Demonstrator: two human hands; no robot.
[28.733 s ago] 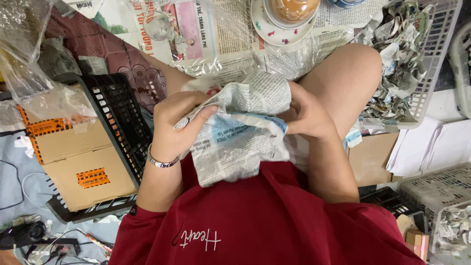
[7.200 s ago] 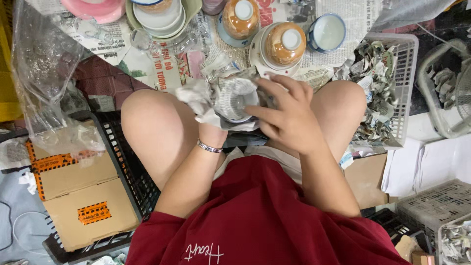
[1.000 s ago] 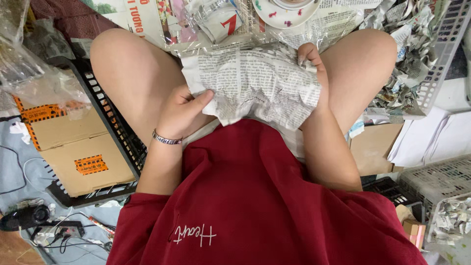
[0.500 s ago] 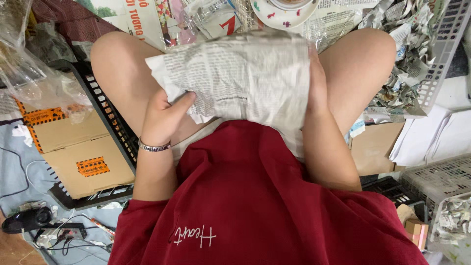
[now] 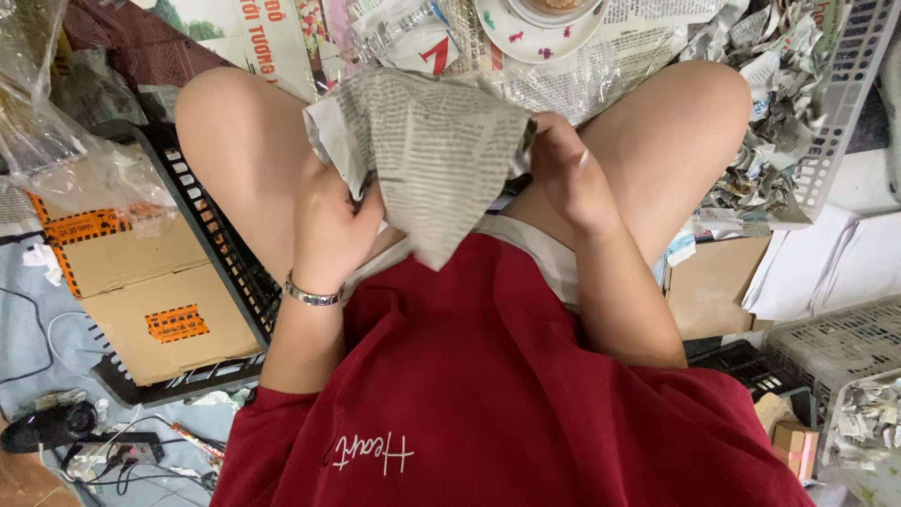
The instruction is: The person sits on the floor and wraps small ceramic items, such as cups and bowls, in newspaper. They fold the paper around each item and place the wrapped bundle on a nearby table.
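Looking down from my head: my left hand [image 5: 333, 225] pinches the left edge of a crumpled newspaper sheet [image 5: 427, 150], my right hand [image 5: 563, 174] grips its right edge, fingers closed. The sheet hangs between my knees, above my red shirt [image 5: 488, 376], with a patterned saucer [image 5: 535, 23] beyond it.

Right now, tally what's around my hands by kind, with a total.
Newspaper sheet held in both hands: 1
Patterned saucer: 1
Cardboard box in the black crate: 1
Pale baskets of crumpled paper: 2
Silver bracelet: 1
Total: 6
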